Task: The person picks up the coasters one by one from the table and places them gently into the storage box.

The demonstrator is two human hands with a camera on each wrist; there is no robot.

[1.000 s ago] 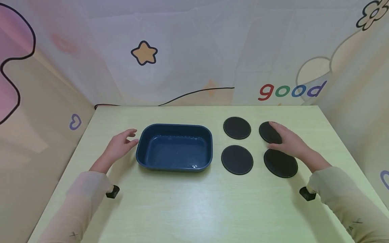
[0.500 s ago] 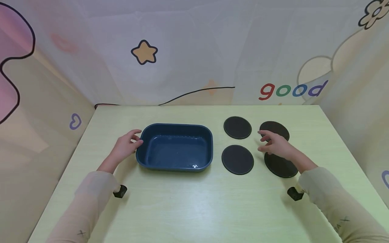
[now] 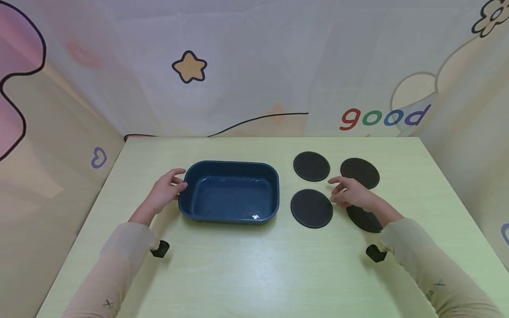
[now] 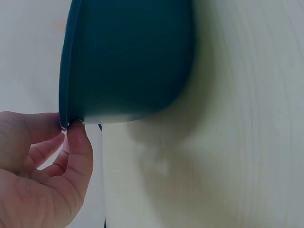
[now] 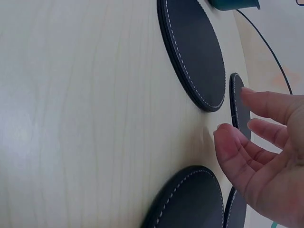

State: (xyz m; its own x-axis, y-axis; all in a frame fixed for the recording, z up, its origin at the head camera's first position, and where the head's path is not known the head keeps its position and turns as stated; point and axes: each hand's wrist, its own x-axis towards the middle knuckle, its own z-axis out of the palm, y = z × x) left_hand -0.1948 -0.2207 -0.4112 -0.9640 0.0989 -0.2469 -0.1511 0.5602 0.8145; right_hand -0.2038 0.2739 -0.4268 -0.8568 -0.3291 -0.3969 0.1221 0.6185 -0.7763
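A deep blue rectangular baking dish [image 3: 228, 216] with rounded corners sits left of centre. My left hand [image 3: 165, 192] is at its left end, pinching the rim between thumb and fingertips in the left wrist view. My right hand [image 3: 351, 194] hovers with loosely bent fingers and nothing in them, among black round coasters. Nearest its fingertips is the front left coaster [image 3: 311, 208]. The hand partly covers the back right coaster [image 3: 359, 171] and front right coaster [image 3: 362, 219]. Behind lies the back left coaster [image 3: 311, 166]. White stitching lines the coasters' edges in the right wrist view.
Everything stands on a pale wooden table [image 3: 238, 269]. A printed cloth backdrop [image 3: 254, 66] rises behind its far edge and along both sides. Small black wrist devices hang below both sleeves.
My left hand has moved right to the dish's rim and stayed there. My right hand has moved left and slightly toward me, off the back right coaster. Dish and coasters have not moved.
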